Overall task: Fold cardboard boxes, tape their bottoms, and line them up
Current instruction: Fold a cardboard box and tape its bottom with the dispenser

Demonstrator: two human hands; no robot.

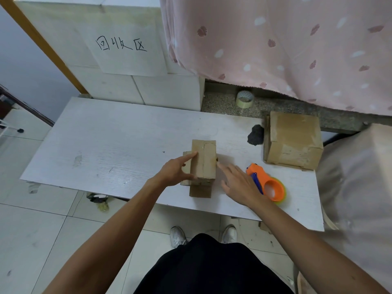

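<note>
free: table left | right blocked: tape dispenser, large box, black lump

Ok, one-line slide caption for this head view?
Left hand steadies a small cardboard box on the white table; right hand open beside it, orange tape dispenser nearby.
</note>
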